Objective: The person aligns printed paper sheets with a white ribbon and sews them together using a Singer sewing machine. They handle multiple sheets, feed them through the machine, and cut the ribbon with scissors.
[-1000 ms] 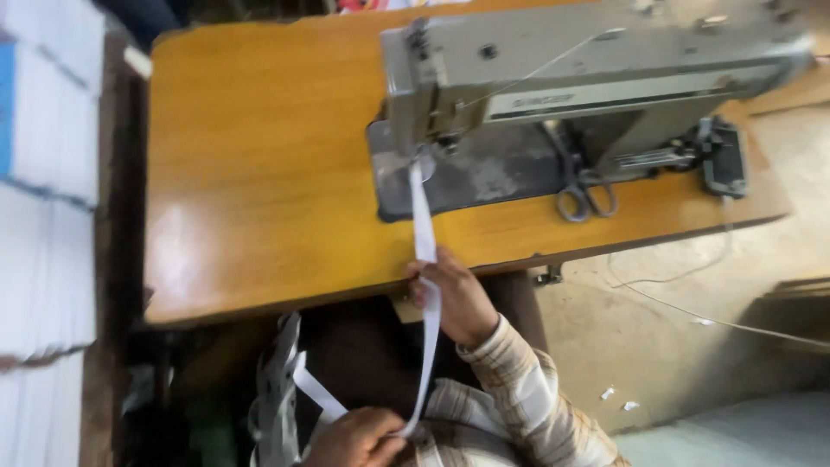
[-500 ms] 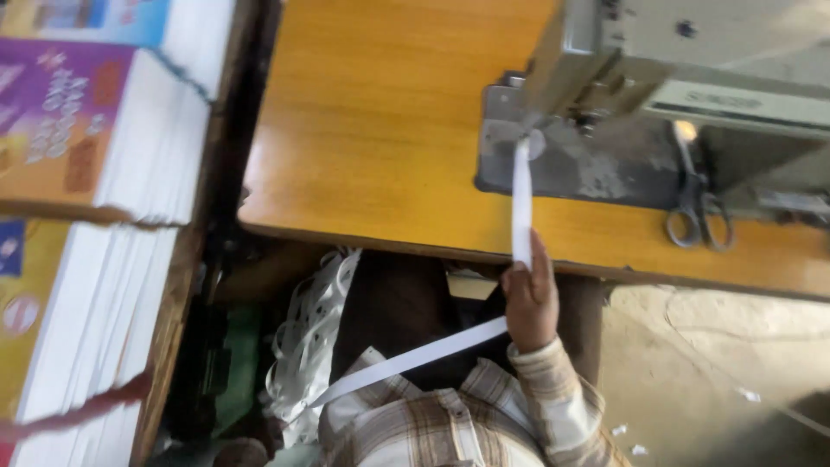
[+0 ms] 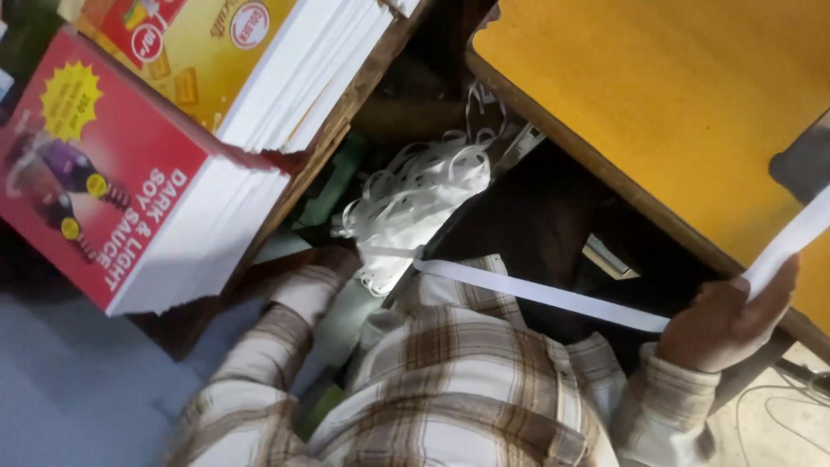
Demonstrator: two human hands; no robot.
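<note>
Nearest the camera, the person's brown-and-cream plaid shirt point(image 3: 450, 380) is filling the lower middle of the view, both sleeves reaching outward. The right hand point(image 3: 724, 322) is pressing against the near edge of the orange-yellow wooden table point(image 3: 640, 95), its fingers curled around a long flat white fabric strip point(image 3: 536, 294), pinching it closed where the strip bends. From that hand the strip is running two ways: one length is rising across the table's edge toward the right border of the view, and the other is stretching taut and level across the person's lap toward the left. The left sleeve point(image 3: 298, 303) is reaching down beside the table's near left corner, but the left hand is lying hidden past the cuff, so whether it is gripping anything cannot be told. Just beyond that cuff, a loose tangled heap of white fabric strip point(image 3: 415, 195) is hanging in the dark gap under the table, and the taut length is leading into it. Farther left, a stack of flat white cardboard sheets with a red printed top point(image 3: 130, 173) is resting just beside a wooden ledge, and behind it a second stack topped in yellow print point(image 3: 259, 52) is leaning toward the upper edge.
</note>
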